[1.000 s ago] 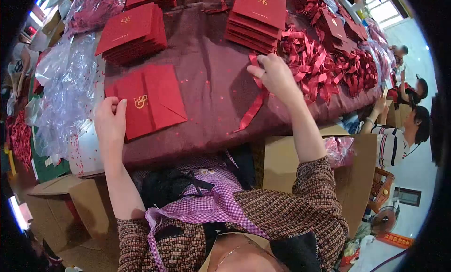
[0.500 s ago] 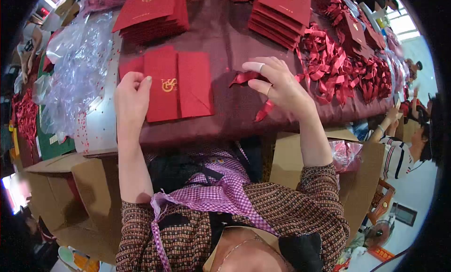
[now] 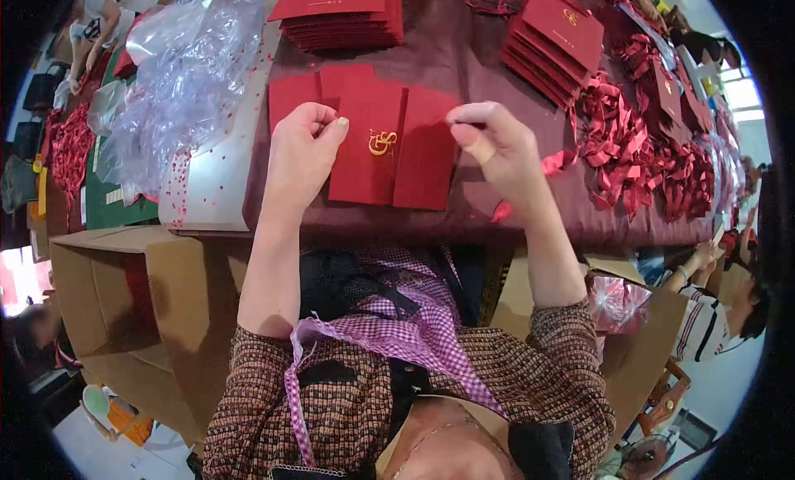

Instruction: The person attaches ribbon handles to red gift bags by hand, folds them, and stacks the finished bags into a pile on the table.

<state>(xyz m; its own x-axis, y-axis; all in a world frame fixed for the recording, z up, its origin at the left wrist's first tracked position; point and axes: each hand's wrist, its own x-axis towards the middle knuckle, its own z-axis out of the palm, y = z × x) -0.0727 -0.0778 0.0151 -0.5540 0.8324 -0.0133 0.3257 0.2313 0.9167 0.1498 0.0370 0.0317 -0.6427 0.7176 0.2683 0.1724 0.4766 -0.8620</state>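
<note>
Where the red envelope is lying: between our two hands, where it is resting on the dark red cloth with its gold lettering facing up and a dark seam running on the right hand's side of that lettering.
Left hand: we are bending its thumb and forefinger close together over the envelope's left part; we are not able to tell whether paper is sitting between them.
Right hand: we are holding it apart from the left, thumb and forefinger nearly meeting by the envelope's upper right corner; blur is hiding whether they are gripping anything.
Loose ribbon: one end is showing just below our right hand.
Paper handling: we are probably working best when the left hand is steadying lightly and the right is guiding by fingertips alone, so the seam is running straight and the corner is not creasing.
Stacked envelopes: we are having one stack beyond the left hand, another beyond the right.
Ribbon pile: it is spreading outward from our right hand.
Clear plastic: it is lying crumpled left of our left hand.
</note>
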